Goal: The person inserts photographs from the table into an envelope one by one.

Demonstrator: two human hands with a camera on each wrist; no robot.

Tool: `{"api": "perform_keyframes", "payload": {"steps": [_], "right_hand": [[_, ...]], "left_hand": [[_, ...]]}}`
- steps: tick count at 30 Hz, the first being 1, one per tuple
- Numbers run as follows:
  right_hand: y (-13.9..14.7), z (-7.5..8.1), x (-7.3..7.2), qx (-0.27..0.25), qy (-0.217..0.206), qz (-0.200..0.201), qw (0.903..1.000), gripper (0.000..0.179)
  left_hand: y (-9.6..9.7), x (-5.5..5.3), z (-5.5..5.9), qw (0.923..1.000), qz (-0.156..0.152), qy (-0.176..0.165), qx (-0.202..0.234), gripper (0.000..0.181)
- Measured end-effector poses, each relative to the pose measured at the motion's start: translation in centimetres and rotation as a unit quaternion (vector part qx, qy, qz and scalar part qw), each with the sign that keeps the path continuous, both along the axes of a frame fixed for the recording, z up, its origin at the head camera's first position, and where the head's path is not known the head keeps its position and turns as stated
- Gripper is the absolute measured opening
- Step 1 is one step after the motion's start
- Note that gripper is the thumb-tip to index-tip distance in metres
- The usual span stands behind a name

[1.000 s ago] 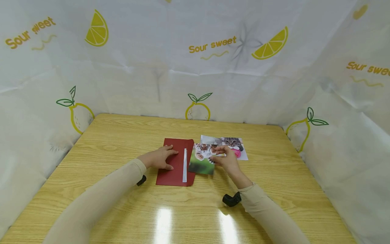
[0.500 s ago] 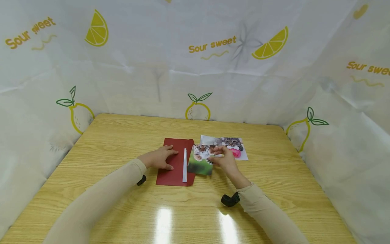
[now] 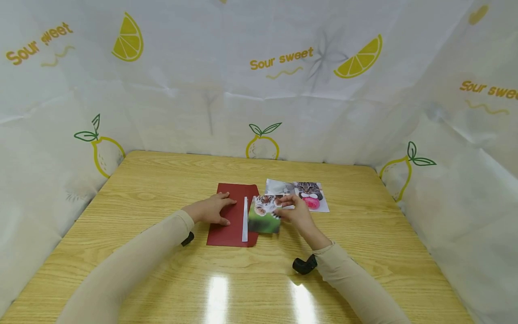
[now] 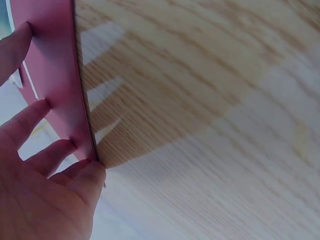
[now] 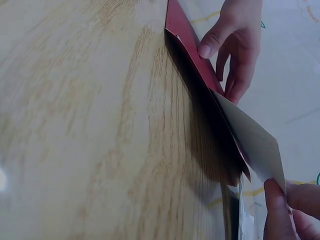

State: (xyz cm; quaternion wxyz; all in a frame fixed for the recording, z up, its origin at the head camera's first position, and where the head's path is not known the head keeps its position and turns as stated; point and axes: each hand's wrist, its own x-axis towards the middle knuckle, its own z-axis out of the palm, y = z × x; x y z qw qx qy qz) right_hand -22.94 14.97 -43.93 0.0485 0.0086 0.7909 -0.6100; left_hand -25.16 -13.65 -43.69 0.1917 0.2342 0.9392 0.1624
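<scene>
A red envelope (image 3: 228, 236) with a white strip (image 3: 244, 220) near its right side lies on the table. My left hand (image 3: 211, 210) rests on it, fingers spread; in the left wrist view, fingertips press the envelope close to its edge. My right hand (image 3: 297, 216) pinches the right edge of a tiger photo (image 3: 263, 220) between thumb and fingers. The photo's left edge overlaps the envelope's right end, by the flap. In the right wrist view, the photo's pale back (image 5: 252, 142) slants up from the envelope (image 5: 187, 45) toward the pinching fingers.
Behind the right hand lie a cat photo (image 3: 311, 198) with a pink shape and a greyish photo (image 3: 279, 186), partly covered by the tiger photo. The wooden table (image 3: 162, 180) meets a white lemon-print curtain (image 3: 194, 90) at the back and sides.
My right hand has shifted the tiger photo slightly left and toward me, so it overlaps the envelope a little more. My left hand has stayed in place on the envelope.
</scene>
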Motion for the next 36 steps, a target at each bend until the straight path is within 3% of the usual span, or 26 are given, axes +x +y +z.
{"api": "perform_keyframes", "payload": {"steps": [16,36], "right_hand": [[-0.5,-0.1,0.1,0.035,-0.043,0.015,0.9983,0.034],[-1.4,-0.4,-0.4,0.016,-0.060,0.035,0.9975,0.034]], "left_hand": [[0.1,0.0,-0.1,1.0000,0.001,-0.002,0.001,0.070],[0.0,-0.1,0.0,1.0000,-0.001,-0.003,0.002,0.071]]}}
